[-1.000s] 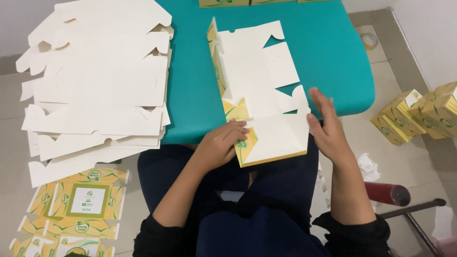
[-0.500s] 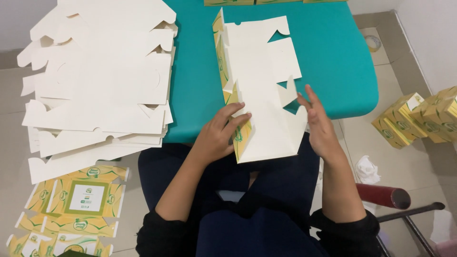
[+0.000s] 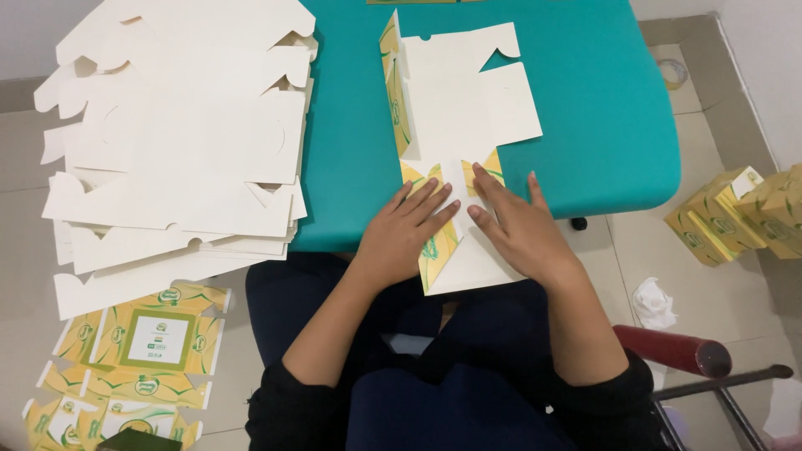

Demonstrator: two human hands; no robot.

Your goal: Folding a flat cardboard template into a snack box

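Note:
A flat carton blank (image 3: 455, 108), white inside and yellow-green outside, lies on the teal table (image 3: 601, 125) with its near end hanging over my lap. Both hands press flat on its folded near flaps. My left hand (image 3: 409, 230) rests palm down on the left flap, fingers pointing up and right. My right hand (image 3: 514, 225) lies beside it on the right flap, fingers spread. The fingertips of both hands meet near the yellow folded corners (image 3: 430, 177). Neither hand grips anything.
A big pile of white unfolded blanks (image 3: 180, 134) covers the table's left side. Printed yellow blanks (image 3: 142, 342) lie on the floor at lower left. Assembled yellow boxes (image 3: 735, 213) stand on the floor at right, by a crumpled tissue (image 3: 653, 302) and a red chair arm (image 3: 672, 351).
Both hands have moved inward onto the near flaps; the right hand came in from the carton's right edge, and the flaps now lie folded under the palms.

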